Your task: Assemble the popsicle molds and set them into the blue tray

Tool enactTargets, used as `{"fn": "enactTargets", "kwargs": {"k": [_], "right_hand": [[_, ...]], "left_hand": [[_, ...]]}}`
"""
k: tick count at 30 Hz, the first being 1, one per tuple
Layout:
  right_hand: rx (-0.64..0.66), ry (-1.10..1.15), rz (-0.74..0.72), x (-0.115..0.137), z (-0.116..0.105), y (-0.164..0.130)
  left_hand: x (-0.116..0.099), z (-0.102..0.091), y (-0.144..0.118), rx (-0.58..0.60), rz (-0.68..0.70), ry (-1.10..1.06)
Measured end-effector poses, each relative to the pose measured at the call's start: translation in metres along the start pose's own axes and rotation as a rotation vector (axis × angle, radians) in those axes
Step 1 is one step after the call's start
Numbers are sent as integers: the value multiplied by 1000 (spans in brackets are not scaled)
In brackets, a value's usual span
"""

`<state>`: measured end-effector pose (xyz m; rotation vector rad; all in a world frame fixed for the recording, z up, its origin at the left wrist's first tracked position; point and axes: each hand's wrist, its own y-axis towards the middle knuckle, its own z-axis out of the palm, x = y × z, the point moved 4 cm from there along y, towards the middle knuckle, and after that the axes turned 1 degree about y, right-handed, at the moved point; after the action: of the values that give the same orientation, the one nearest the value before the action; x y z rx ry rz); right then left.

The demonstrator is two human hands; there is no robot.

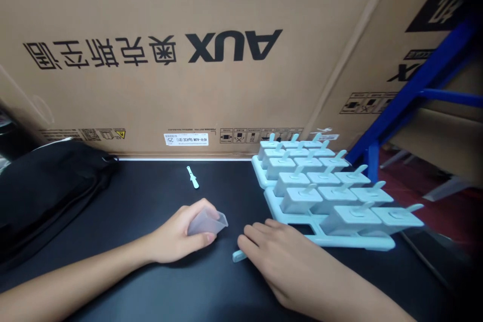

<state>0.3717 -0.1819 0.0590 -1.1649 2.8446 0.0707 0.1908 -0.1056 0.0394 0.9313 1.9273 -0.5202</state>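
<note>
My left hand (184,234) is closed round a translucent popsicle mold cup (206,224), tilted on its side with its open mouth facing right. My right hand (273,251) has its fingers curled over a light blue popsicle stick (238,256); only a rounded end shows, and the rest is hidden beneath the hand. Just beyond that hand stands a light blue mold rack (328,240). It bears several popsicle molds (352,219) capped with light blue stick lids, and its front left slot has no mold in it. Another light blue stick (192,177) lies flat on the table, beyond my left hand.
A large cardboard box (151,95) stands behind the black table (158,292). On the left rests a black drawstring bag (53,186). A blue metal frame (426,80) rises at the right, past the table's edge.
</note>
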Motion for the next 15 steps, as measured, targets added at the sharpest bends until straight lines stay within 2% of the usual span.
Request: {"fn": "enactTargets", "kwargs": {"k": [11, 15], "right_hand": [[3, 43, 19, 4, -3, 3], [14, 75, 23, 8, -5, 6]], "left_hand": [[7, 3, -4, -1, -50, -134], [6, 2, -3, -16, -49, -116]]}}
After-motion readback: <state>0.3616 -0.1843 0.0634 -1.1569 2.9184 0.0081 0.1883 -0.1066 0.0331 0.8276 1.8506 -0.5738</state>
